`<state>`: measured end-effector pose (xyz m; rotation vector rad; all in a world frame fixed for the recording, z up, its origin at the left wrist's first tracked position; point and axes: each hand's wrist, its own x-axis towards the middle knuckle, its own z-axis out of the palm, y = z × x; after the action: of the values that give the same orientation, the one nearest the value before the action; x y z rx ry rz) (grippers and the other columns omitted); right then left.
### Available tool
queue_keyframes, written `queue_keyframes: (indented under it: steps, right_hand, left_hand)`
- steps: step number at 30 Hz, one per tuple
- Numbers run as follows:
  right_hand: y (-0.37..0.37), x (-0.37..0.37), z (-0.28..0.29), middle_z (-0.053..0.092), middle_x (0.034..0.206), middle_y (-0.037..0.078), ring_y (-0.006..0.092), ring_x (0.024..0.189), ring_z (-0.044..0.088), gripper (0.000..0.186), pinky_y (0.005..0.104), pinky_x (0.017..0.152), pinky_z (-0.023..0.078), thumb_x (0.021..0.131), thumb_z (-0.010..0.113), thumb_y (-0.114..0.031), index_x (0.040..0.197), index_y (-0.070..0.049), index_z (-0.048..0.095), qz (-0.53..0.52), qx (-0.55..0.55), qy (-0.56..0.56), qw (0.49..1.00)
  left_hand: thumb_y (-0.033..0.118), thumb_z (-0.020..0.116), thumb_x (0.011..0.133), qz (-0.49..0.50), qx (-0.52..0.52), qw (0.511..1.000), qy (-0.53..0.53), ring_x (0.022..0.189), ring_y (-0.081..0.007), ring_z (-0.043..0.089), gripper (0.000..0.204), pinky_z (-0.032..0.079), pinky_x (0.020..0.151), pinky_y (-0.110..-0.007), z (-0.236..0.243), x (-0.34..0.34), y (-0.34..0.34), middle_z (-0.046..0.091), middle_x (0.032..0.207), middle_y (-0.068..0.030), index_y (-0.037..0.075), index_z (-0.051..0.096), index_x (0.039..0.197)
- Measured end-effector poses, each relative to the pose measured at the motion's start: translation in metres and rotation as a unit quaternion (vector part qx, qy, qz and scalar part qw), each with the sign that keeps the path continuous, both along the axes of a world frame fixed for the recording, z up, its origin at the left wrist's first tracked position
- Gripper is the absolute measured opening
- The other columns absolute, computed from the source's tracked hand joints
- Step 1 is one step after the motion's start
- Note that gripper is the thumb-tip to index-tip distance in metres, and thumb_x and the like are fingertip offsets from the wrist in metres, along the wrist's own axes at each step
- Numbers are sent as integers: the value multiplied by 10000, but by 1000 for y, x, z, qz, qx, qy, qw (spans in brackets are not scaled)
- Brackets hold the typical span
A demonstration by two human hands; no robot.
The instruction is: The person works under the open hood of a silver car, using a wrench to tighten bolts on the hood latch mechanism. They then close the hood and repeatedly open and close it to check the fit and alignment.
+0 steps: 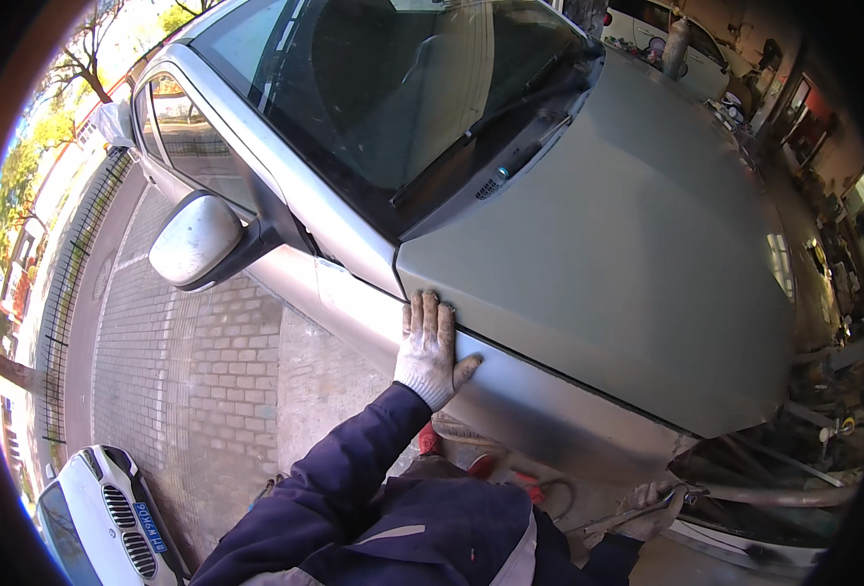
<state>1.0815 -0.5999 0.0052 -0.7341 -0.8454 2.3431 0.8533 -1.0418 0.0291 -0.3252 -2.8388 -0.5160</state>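
My left hand point(434, 352), in a white knit work glove with dirty fingers, lies flat across the seam between the car's hood point(608, 234) and its front fender point(539, 396). Its fingers are stretched out over the hood's edge, with the thumb on the fender. The hood is a dull grey-green, the fender bare-looking silver. At the lower right, by the car's front corner, my gloved right hand point(647, 503) is closed round a slim metal tool point(612, 523). Its kind is not clear from here. The car's front end beside this hand lacks its cover, showing dark inner parts.
The side mirror point(197, 239) juts out left of the fender, below the windshield point(383, 88). A white car point(109, 508) stands at lower left on brick paving point(227, 371). Cluttered workshop gear and another white car point(666, 44) are at the right and back.
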Motion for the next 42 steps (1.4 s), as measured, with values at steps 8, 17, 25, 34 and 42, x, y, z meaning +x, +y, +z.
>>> queue_keyframes:
  steps: [8,17,25,34,42]
  right_hand:
    - [28,9,-20,532,618,-37,108,492,448,485,275,420,348,1155,620,-600,962,-175,749,-82,-38,-60,994]
    - [31,26,-28,335,605,-79,72,502,318,494,263,443,297,1173,574,-616,1026,-176,744,-98,-48,-42,993]
    - [61,86,-55,349,613,-72,99,527,315,557,302,500,335,1146,560,-691,891,-199,617,-94,-51,-81,991]
    - [27,74,-64,281,624,-66,94,535,257,515,293,470,262,1158,579,-623,881,-190,600,-115,-90,-120,982]
    - [-18,51,-35,240,619,-67,85,518,213,488,311,434,188,1162,587,-597,870,-206,597,-121,-68,-119,983]
  left_hand:
    - [591,709,1018,27,4,1000,-10,1689,-661,151,1117,113,1401,-682,-3,17,12,198,1761,-518,-216,284,1663]
    - [567,741,1008,42,3,999,2,1701,-621,175,1096,127,1403,-675,-7,13,8,221,1779,-476,-182,305,1679]
    - [476,748,1024,80,46,994,53,1703,-622,168,1071,124,1400,-677,-11,-6,-30,196,1797,-468,-168,246,1718]
    - [437,784,992,106,90,988,64,1709,-592,185,1063,133,1405,-654,-4,-14,-47,235,1799,-439,-131,269,1729]
    - [532,770,982,28,52,998,34,1694,-607,209,1062,145,1396,-672,-3,-3,-31,272,1775,-447,-157,356,1677]
